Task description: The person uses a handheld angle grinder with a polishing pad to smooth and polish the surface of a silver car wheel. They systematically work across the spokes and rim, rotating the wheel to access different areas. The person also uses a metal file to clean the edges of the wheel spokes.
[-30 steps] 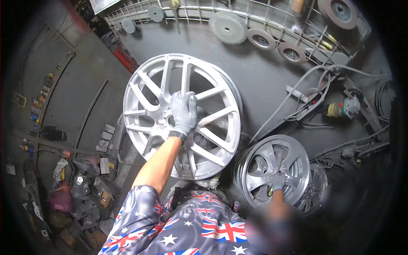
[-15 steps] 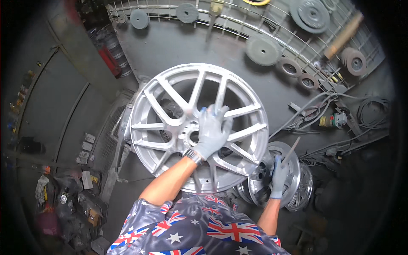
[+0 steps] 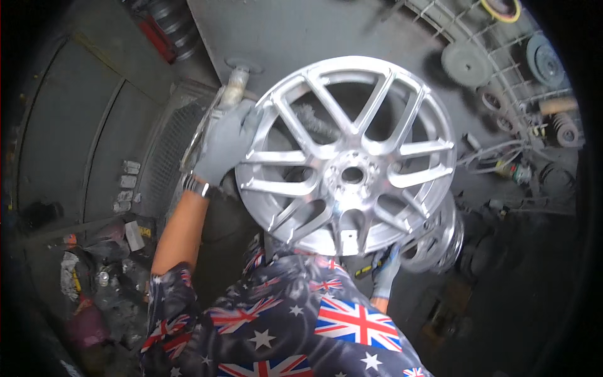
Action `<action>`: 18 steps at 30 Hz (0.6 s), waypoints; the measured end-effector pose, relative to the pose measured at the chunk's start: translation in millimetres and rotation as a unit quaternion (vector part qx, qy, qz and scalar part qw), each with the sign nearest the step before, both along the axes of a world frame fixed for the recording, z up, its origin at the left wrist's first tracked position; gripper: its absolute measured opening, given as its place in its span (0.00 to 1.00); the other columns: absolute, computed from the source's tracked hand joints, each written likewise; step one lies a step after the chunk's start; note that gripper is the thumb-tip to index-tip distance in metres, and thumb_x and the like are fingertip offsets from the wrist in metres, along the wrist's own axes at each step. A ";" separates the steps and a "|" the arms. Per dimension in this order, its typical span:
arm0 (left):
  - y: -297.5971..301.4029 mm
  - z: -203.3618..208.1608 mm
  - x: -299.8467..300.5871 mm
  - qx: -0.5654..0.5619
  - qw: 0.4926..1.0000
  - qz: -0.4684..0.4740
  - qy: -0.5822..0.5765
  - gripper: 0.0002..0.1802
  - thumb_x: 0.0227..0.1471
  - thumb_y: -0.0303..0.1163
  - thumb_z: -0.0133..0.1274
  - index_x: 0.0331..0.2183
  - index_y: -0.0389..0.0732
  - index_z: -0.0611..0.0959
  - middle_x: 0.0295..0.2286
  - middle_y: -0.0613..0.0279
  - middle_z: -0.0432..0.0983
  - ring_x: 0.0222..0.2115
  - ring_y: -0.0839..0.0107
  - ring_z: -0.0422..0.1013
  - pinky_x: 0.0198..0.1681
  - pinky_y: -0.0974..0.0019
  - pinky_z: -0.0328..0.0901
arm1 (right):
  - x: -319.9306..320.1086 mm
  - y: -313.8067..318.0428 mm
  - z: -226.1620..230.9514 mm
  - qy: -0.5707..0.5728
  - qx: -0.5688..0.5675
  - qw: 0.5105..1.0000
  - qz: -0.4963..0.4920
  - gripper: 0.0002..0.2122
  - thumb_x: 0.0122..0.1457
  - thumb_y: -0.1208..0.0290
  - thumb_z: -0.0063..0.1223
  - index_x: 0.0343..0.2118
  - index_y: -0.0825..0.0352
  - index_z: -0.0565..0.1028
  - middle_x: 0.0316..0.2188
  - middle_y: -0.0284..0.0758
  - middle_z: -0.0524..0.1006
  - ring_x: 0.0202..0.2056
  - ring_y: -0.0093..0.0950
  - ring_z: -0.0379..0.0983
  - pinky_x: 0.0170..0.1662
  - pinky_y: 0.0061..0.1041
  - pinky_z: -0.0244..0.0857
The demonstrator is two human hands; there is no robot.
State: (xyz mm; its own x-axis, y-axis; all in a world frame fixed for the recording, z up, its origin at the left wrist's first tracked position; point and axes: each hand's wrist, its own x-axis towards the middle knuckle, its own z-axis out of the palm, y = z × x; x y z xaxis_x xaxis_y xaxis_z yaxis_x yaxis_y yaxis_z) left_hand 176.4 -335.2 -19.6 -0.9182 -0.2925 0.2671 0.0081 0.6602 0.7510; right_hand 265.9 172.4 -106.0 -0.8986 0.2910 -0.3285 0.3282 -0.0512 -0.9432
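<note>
A bare silver alloy wheel with split spokes faces up in front of me, tilted. My left hand, in a grey glove, is closed at the wheel's left edge, its fingertips partly hidden there. Low at the wheel's lower right side is my gloved right hand, partly covered by the rim. It is closed around a slim hand tool, whose black and yellow end sticks out to the left; the rest is hard to make out.
More wheels stand behind my right hand. A spindle with a pale sleeve rises beyond my left hand. Abrasive discs hang on a wire rack at the upper right, above cables and a power tool. Clutter lies lower left.
My left hand has gone from the wheel's hub to its left edge. The wheel sits further right and higher in view. My right hand has come lower and left, and the view has shifted.
</note>
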 end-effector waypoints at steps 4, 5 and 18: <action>-2.7 -8.0 -10.9 0.024 0.999 0.008 -0.030 0.26 0.68 0.52 0.44 0.33 0.37 0.79 0.24 0.42 0.75 0.27 0.42 0.74 0.32 0.48 0.66 | 12.4 -2.2 -30.9 -0.002 -0.024 1.000 0.011 0.21 0.71 0.45 0.45 0.28 0.58 0.67 0.17 0.25 0.61 0.14 0.18 0.58 0.17 0.21 0.52; 1.8 -12.7 -15.5 0.048 0.998 0.011 0.024 0.27 0.68 0.53 0.44 0.35 0.38 0.81 0.23 0.42 0.75 0.26 0.42 0.74 0.30 0.48 0.66 | 9.2 -8.6 -32.3 -0.005 -0.015 0.999 -0.035 0.22 0.70 0.44 0.46 0.27 0.56 0.67 0.16 0.23 0.60 0.15 0.17 0.57 0.18 0.21 0.51; 5.0 -46.5 -6.2 0.029 0.995 0.085 0.045 0.23 0.66 0.44 0.48 0.49 0.35 0.83 0.43 0.45 0.82 0.47 0.55 0.77 0.53 0.59 0.68 | -11.0 -7.9 -15.4 0.023 -0.069 0.996 -0.049 0.20 0.70 0.45 0.48 0.26 0.53 0.66 0.15 0.20 0.59 0.15 0.15 0.54 0.18 0.21 0.47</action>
